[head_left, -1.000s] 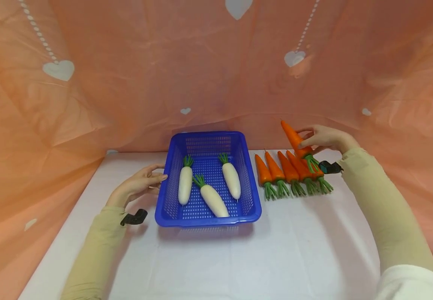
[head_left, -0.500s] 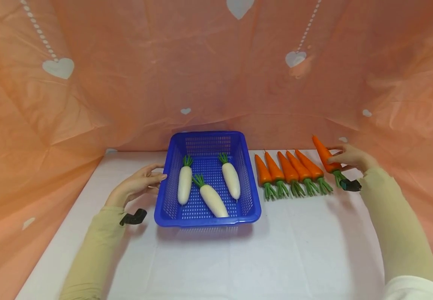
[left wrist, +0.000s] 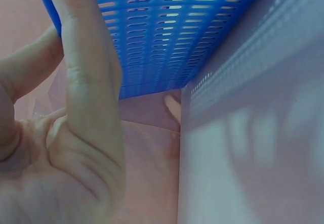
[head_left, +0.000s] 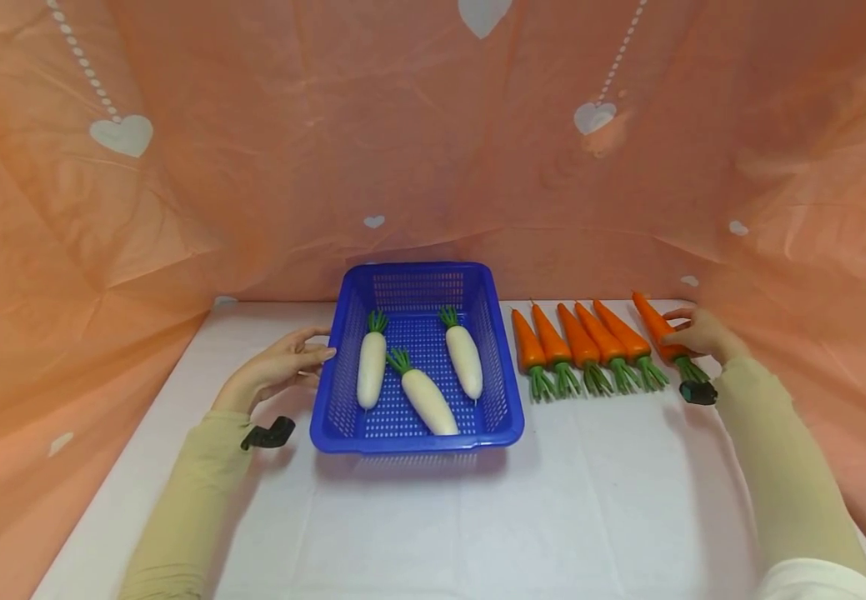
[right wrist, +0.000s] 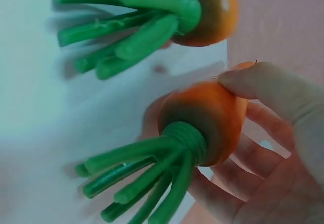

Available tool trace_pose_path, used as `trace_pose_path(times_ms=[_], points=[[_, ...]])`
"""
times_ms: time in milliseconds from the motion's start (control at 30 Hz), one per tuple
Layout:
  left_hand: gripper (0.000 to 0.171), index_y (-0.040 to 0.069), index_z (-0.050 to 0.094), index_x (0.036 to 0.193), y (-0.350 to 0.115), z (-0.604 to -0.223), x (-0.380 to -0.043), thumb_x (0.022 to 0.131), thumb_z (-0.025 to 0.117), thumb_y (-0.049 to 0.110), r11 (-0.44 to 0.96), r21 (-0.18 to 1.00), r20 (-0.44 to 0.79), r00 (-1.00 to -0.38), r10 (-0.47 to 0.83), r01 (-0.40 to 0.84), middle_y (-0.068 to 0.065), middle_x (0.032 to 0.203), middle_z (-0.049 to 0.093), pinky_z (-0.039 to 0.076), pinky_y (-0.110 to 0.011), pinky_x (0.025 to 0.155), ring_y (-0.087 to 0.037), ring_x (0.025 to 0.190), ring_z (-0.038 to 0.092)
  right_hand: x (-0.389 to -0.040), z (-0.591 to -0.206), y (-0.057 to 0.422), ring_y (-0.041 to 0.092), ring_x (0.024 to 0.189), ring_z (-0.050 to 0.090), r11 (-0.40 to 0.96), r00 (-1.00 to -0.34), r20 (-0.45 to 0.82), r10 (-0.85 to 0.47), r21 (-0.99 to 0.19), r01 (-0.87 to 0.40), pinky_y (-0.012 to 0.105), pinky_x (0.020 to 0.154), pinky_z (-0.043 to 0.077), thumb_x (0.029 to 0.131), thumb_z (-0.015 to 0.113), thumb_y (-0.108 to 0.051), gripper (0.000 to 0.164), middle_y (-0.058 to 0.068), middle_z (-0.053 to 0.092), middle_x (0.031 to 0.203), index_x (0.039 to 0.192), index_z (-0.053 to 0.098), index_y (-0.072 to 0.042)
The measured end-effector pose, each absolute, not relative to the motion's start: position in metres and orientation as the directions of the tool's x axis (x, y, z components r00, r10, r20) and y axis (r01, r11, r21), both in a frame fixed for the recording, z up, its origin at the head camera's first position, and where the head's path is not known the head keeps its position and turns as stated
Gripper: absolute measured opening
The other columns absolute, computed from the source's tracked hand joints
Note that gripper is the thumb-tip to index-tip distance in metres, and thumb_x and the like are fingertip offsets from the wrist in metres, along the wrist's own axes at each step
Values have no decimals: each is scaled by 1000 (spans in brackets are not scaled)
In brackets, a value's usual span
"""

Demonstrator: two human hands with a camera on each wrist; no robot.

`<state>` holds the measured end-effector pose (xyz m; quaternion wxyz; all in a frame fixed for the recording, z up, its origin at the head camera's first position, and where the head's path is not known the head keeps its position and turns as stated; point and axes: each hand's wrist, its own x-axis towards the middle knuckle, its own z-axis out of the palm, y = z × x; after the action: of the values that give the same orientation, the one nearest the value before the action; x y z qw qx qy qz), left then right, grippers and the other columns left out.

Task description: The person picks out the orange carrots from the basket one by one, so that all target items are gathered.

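In the head view, a blue plastic basket (head_left: 416, 446) stands on the table with three white radishes (head_left: 371, 371) inside, each with green stems. My left hand (head_left: 275, 371) touches the basket's left rim from outside; in the left wrist view one finger (left wrist: 91, 57) lies straight along its slotted wall. At the far right my right hand (head_left: 706, 333) holds an orange carrot (head_left: 653, 321) between thumb and fingers, low over or on the table; I cannot tell which. Its green stems (right wrist: 152, 168) point toward the near side.
Several more carrots (head_left: 583, 333) lie in a slanted row right of the basket, tips away from me. The white tabletop (head_left: 433, 533) extends in front. An orange cloth (head_left: 290, 167) with white hearts hangs behind and at both sides.
My right hand has carried the carrot rightward and down, from above the right end of the row to a spot beside it. The left hand and basket have stayed in place.
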<state>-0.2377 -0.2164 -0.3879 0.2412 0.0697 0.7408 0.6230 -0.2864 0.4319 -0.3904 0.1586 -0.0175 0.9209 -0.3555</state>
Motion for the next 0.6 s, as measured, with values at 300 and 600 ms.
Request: trace_pose_path(times_ms=[300, 600], points=[[64, 2, 20, 148, -216, -389, -238, 98, 57, 17, 216, 956, -273, -878, 394, -200, -10, 102, 64, 56, -37, 75, -19, 81, 66, -289, -397, 426, 30, 90, 59, 747, -953, -249, -170, -664, 40, 29, 71, 56, 92, 62, -13, 58, 44, 42, 121, 132, 34, 19], [64, 0, 18, 147, -217, -390, -238, 98, 56, 13, 190, 963, -255, -876, 408, -192, -8, 95, 67, 56, -38, 75, -19, 80, 66, -292, -403, 429, 38, 101, 56, 745, -950, -263, -167, -665, 53, 37, 80, 55, 97, 57, -21, 59, 42, 40, 128, 134, 32, 17]])
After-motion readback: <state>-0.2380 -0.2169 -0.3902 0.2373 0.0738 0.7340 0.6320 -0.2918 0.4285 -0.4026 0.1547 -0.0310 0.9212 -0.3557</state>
